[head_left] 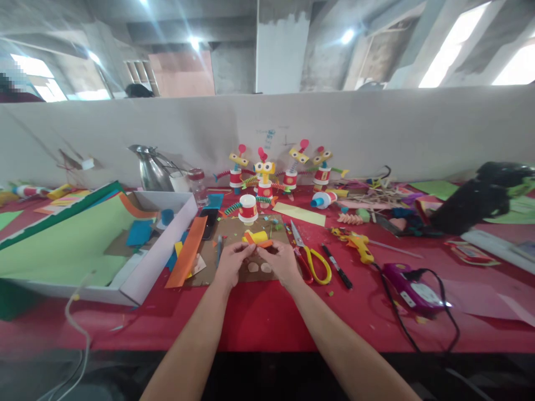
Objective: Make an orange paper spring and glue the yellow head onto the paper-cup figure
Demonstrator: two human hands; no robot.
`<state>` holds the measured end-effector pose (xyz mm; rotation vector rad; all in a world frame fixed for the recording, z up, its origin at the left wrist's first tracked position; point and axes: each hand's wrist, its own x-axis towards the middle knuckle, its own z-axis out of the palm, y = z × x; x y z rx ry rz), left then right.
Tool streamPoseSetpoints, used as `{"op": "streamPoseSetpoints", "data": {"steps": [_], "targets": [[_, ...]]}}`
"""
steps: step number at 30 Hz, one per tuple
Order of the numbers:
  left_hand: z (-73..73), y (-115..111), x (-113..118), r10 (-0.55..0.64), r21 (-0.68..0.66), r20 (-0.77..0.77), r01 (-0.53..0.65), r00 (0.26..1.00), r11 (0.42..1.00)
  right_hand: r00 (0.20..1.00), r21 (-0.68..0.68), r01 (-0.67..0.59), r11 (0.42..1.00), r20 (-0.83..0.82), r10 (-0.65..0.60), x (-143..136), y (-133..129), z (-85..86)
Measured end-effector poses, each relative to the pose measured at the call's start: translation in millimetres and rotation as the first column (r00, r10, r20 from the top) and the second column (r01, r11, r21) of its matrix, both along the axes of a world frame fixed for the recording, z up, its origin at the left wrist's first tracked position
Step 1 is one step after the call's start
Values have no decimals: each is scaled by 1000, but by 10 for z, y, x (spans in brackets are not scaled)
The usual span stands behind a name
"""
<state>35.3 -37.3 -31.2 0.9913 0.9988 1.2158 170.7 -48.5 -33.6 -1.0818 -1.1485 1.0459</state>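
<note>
Above a brown cardboard mat (228,227), my left hand (231,262) and my right hand (282,262) meet with fingertips pinched on a small orange paper strip (264,244), which looks folded or crossed. Just behind it lies a yellow paper roll (259,236). Two pale paper ovals (253,267) rest on the mat below my fingers. Beyond the roll stands a white-and-red paper cup (248,208) with springy folded-paper arms. To the right of my right hand are yellow-handled scissors (318,266), a red-handled pair (304,266) and a black marker (336,267).
Several finished paper-cup figures (264,186) stand by the white partition (200,120). A white box (142,273) with coloured paper and a long orange strip (189,253) lie left. On the right are a yellow glue gun (360,248), a purple corded device (412,287) and craft scraps.
</note>
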Motion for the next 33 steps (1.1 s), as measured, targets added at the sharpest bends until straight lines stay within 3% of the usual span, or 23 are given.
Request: {"op": "streamPoseSetpoints", "data": {"steps": [5,9,11,17,25,33], "targets": [[-24,2,-34,-11,103,-131,25,991,994,984,123,-43,992,179,21,50,-13,5],[-40,5,-38,-31,102,-151,47,988,994,937,253,-37,967,344,-54,86,-31,13],[-40,10,-32,-26,87,-102,35,994,996,942,252,-34,967,330,-53,79,-23,-5],[-36,36,-5,64,-15,197,-62,978,998,996,182,-41,983,82,26,-19,10,-65],[-12,6,35,30,-110,329,7,944,994,905,310,-40,950,413,-97,-58,-54,-87],[15,-18,60,9,-128,338,36,941,991,858,332,-43,942,496,-135,-64,-92,-35]]}}
